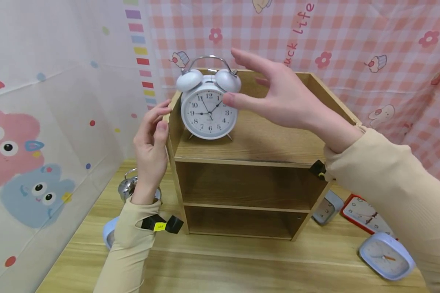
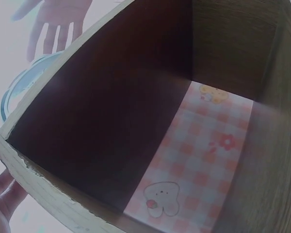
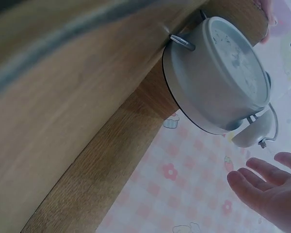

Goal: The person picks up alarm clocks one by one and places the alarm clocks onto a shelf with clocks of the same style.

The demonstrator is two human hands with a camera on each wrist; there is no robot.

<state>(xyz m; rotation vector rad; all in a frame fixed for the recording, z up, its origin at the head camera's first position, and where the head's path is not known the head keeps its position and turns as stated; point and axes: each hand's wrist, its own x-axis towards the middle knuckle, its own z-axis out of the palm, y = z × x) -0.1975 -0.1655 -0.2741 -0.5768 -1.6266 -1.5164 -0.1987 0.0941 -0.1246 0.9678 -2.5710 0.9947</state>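
Observation:
A white twin-bell alarm clock [image 1: 210,114] stands upright at the left end of the top compartment of a small wooden shelf [image 1: 249,162]. My right hand [image 1: 282,95] is spread beside the clock's right bell, its thumb overlapping the dial in the head view. In the right wrist view, a gap shows between that hand [image 3: 271,189] and the clock [image 3: 218,73]. My left hand [image 1: 152,150] rests against the outer left side of the shelf, fingertips at the panel's edge. The left wrist view shows its fingers [image 2: 7,189] outside the panel.
A silver twin-bell clock [image 1: 127,188] and a blue clock [image 1: 110,232] sit left of the shelf, partly behind the left arm. At the right are a grey-blue clock [image 1: 328,207], a red-framed clock [image 1: 366,213] and a lavender clock [image 1: 386,256]. Patterned cloth hangs behind.

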